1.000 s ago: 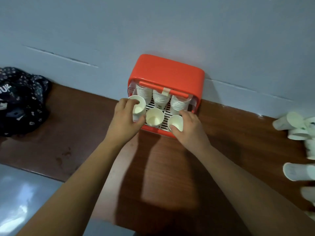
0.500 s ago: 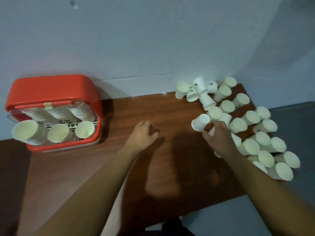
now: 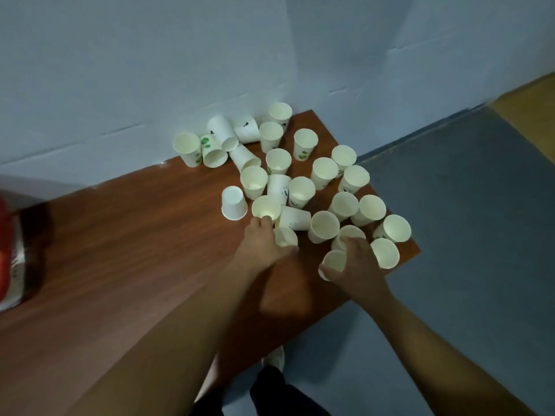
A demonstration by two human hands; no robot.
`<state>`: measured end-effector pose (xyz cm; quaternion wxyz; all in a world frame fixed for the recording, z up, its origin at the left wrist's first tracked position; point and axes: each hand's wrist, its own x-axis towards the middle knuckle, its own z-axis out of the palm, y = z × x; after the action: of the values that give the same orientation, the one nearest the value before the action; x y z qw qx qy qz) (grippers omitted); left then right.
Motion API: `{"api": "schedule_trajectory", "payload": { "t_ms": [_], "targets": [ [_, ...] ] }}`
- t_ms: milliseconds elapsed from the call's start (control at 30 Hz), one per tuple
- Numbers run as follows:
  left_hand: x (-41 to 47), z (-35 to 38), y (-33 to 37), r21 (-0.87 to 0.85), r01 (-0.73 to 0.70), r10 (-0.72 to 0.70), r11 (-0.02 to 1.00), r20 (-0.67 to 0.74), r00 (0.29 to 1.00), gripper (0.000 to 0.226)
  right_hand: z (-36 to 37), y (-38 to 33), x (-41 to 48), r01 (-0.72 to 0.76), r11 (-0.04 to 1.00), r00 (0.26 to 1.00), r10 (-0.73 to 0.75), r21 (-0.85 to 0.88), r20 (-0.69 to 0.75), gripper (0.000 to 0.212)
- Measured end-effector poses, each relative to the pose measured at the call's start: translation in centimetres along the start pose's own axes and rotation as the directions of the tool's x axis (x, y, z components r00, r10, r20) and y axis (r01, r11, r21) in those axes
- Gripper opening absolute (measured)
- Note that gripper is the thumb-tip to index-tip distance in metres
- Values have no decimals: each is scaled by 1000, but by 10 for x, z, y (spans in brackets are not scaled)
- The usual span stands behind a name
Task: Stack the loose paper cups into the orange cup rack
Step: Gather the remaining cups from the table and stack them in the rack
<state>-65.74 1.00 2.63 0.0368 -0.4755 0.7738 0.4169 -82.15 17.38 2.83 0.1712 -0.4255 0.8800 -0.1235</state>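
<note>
Left hand (image 3: 262, 249) grasps the middle cup (image 3: 286, 236), right hand (image 3: 359, 264) the front cup (image 3: 334, 261); both light, thin-walled paper, likely crushable, best held gently mid-wall.

Brown wooden table (image 3: 120, 250), pale-blue wall (image 3: 150, 70)

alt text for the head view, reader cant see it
Two bare hands reach into scattered white paper cups on a brown table: the left hand grips one cup, the right hand another cup. The blurred edge of the orange rack shows at far left.
</note>
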Motion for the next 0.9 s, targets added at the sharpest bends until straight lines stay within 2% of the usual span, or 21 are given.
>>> {"api": "schedule_trajectory", "payload": {
  "t_ms": [67,133,200,300,400,600,667,800,900],
  "targets": [
    [5,17,7,10,113,-113,994,-34,993,111,12,14,-5,-6,999,1000,7,-35,18,84],
    [10,30,11,22,164,-162,986,-55,985,118,23,24,-7,-5,996,998,9,-86,56,86],
    [16,43,14,49,173,-167,984,-115,979,112,34,30,-7,15,994,998,-8,-112,67,83],
    [22,55,16,67,160,-141,985,-229,963,87,47,37,-5,63,992,998,-62,-113,17,72],
    [22,61,13,92,116,-93,989,-225,970,70,53,39,-5,98,992,995,-100,-81,-15,67],
    [14,61,3,113,21,1,993,-190,982,72,55,32,-11,177,981,983,-180,-80,-31,62],
    [7,53,-4,63,26,-14,998,-188,982,67,50,23,-12,180,983,982,-181,-27,-50,66],
    [-13,21,-25,-7,72,-71,997,-239,968,61,39,-10,-7,195,978,980,-191,77,-58,93],
    [-36,-12,-44,-54,130,-140,990,-300,944,63,36,-44,-1,284,956,957,-279,77,-75,85]
  ]
}}
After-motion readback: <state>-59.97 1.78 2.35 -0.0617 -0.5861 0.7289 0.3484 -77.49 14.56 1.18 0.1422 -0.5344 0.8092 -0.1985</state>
